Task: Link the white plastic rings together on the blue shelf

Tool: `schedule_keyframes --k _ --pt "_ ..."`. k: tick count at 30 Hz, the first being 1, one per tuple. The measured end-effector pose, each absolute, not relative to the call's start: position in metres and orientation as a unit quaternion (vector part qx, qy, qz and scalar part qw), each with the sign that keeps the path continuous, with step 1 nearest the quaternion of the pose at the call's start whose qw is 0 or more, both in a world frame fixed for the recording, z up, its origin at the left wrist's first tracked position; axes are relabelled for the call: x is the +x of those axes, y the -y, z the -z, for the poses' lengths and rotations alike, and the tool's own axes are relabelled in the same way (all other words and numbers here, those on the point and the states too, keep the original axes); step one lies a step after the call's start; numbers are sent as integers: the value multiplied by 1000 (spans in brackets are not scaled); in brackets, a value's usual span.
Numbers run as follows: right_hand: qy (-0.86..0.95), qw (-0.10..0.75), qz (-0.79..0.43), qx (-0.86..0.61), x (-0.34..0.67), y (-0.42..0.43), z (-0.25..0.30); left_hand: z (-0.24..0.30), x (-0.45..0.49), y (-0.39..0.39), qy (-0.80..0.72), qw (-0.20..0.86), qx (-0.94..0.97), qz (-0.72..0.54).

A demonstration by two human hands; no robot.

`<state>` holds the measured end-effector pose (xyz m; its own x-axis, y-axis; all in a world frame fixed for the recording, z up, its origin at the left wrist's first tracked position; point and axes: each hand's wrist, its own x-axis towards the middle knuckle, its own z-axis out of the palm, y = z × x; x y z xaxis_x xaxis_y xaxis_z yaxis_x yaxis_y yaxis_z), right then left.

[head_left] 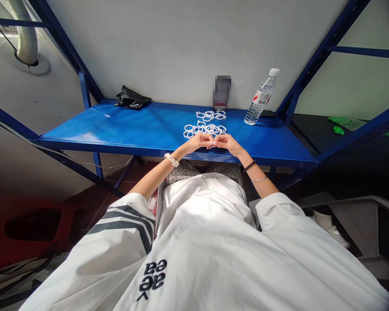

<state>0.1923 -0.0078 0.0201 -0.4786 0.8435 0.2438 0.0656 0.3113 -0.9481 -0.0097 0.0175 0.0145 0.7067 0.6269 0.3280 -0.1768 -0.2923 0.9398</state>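
Note:
My left hand (201,141) and my right hand (227,143) meet at the front edge of the blue shelf table (123,129). Thumbs and fingers of both are pinched together, tip to tip. A small whitish bit shows between the fingertips, too small and too covered to name. Just beyond my hands lies a pile of white rings (199,128), several of them overlapping. Farther back, a smaller group of white rings (209,115) lies apart from that pile.
Toward the back right stands a clear water bottle (261,98) with a white cap, near a dark flat object (267,114). A blurred dark upright object (221,93) is against the wall. A crumpled black plastic bag (132,98) lies back left. Blue metal posts (85,90) frame the table.

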Motion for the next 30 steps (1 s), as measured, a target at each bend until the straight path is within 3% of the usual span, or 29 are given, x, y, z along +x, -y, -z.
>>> schedule_keyframes --k 30 --pt "739 367 -466 -319 197 3 -19 -14 -10 -19 -169 565 732 -340"
